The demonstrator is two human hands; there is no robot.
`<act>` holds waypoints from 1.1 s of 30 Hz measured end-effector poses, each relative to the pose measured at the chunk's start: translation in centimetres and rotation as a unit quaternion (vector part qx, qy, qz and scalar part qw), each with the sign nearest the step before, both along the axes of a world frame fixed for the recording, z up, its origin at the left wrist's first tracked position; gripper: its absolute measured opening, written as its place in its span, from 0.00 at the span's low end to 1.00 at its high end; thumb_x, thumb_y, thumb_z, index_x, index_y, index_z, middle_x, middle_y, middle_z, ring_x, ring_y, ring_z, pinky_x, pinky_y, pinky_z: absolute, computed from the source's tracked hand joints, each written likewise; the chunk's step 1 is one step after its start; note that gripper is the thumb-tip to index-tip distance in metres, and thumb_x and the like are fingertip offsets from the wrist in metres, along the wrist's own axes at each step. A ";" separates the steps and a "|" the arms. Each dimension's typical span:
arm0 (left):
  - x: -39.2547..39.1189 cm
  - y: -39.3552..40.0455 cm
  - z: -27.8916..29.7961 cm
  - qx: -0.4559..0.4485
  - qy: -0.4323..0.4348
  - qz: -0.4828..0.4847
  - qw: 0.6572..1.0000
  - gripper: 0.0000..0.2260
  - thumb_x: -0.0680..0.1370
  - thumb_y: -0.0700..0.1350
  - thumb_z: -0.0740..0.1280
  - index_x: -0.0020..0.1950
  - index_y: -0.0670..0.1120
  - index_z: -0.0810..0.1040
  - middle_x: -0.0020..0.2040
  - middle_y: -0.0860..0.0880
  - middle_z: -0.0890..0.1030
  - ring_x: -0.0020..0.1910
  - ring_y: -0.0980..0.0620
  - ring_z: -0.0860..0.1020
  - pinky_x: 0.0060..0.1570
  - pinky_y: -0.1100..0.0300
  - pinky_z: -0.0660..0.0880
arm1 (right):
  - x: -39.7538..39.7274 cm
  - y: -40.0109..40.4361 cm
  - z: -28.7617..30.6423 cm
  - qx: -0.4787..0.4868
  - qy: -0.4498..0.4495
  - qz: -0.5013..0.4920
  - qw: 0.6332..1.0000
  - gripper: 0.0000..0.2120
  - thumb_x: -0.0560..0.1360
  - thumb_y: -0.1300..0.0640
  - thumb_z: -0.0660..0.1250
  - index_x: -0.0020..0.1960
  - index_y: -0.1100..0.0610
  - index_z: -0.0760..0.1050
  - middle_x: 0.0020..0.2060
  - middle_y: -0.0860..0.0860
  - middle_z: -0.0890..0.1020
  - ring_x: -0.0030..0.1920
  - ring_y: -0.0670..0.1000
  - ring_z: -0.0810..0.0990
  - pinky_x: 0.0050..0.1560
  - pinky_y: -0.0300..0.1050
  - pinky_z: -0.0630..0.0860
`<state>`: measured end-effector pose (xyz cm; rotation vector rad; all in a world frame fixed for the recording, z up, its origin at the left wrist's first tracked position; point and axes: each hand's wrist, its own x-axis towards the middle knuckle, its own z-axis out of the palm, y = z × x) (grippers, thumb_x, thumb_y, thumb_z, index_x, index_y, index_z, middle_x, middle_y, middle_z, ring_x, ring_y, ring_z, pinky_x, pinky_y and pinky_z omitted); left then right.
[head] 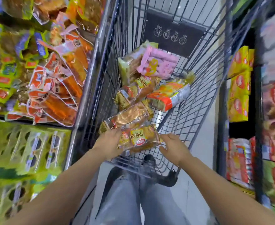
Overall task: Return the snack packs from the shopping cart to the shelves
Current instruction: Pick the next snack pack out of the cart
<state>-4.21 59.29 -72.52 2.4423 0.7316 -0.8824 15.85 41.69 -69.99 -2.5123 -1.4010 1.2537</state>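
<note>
I stand on a pale floor [198, 143] in a narrow aisle, my jeans [133, 200] at the bottom of view. My left hand [108, 143] grips the near yellow bread pack [140, 138] by its left end; my right hand [174, 148] sits spread at its right edge, fingers loose. The pack hangs over the wire cart [190, 111]. About six more snack packs lie in the cart, one pink pack [158, 62] farthest. Stocked shelves [36, 62] flank both sides.

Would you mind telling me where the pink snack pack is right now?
In the head view, the pink snack pack lies at the far end of the shopping cart, atop the pile, leaning against a yellow-green pack on its left.
</note>
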 end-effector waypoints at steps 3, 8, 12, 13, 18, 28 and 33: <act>0.6 -0.2 -2.5 -0.010 0.025 -0.004 1.000 0.37 0.76 0.59 0.65 0.77 0.43 0.56 0.75 0.43 0.62 0.73 0.44 0.61 0.71 0.49 0.61 | -0.1 1.1 -3.1 -0.004 0.009 0.008 1.000 0.23 0.78 0.53 0.61 0.72 0.54 0.64 0.59 0.56 0.75 0.61 0.57 0.71 0.58 0.48 0.71; 0.8 -0.7 -6.4 -0.001 0.090 -0.007 0.996 0.47 0.73 0.66 0.66 0.79 0.47 0.45 0.80 0.46 0.45 0.78 0.44 0.43 0.76 0.45 0.45 | -0.6 2.9 -7.9 -0.015 0.014 0.060 0.998 0.28 0.76 0.51 0.65 0.73 0.55 0.61 0.71 0.56 0.65 0.67 0.57 0.66 0.63 0.51 0.70; 1.2 -0.6 -7.5 -0.003 0.117 0.013 0.993 0.52 0.71 0.67 0.68 0.79 0.48 0.38 0.80 0.44 0.41 0.78 0.43 0.41 0.75 0.43 0.42 | -0.8 2.7 -11.6 -0.051 -0.001 0.086 0.995 0.41 0.72 0.49 0.70 0.77 0.51 0.50 0.75 0.55 0.55 0.72 0.59 0.61 0.67 0.53 0.68; 1.4 -0.7 -7.7 0.005 0.117 0.016 0.993 0.51 0.71 0.66 0.68 0.79 0.48 0.38 0.80 0.43 0.43 0.78 0.42 0.44 0.75 0.43 0.44 | -1.0 2.6 -12.4 -0.061 0.000 0.083 0.995 0.42 0.72 0.49 0.71 0.77 0.50 0.49 0.76 0.55 0.54 0.72 0.59 0.60 0.67 0.53 0.68; 1.6 -0.4 -7.5 0.045 0.054 0.035 0.997 0.43 0.71 0.62 0.68 0.78 0.49 0.50 0.74 0.44 0.62 0.73 0.43 0.60 0.71 0.44 0.58 | -1.4 3.0 -13.3 -0.090 0.013 0.039 0.995 0.42 0.74 0.47 0.69 0.77 0.49 0.47 0.76 0.56 0.53 0.72 0.61 0.60 0.68 0.55 0.67; 1.1 0.1 1.1 0.088 -0.079 0.062 0.991 0.39 0.68 0.73 0.57 0.75 0.53 0.63 0.60 0.49 0.72 0.62 0.46 0.69 0.60 0.50 0.61 | 0.7 1.8 -3.9 -0.020 0.024 -0.058 0.998 0.20 0.79 0.47 0.60 0.68 0.52 0.68 0.58 0.55 0.76 0.61 0.57 0.73 0.57 0.49 0.72; 2.0 0.7 7.9 0.139 -0.242 0.081 0.957 0.35 0.66 0.67 0.59 0.68 0.50 0.74 0.49 0.49 0.78 0.49 0.44 0.77 0.49 0.48 0.70 | 1.7 1.1 2.1 0.028 0.054 -0.160 0.985 0.23 0.79 0.41 0.58 0.71 0.48 0.65 0.62 0.54 0.76 0.61 0.55 0.75 0.53 0.45 0.71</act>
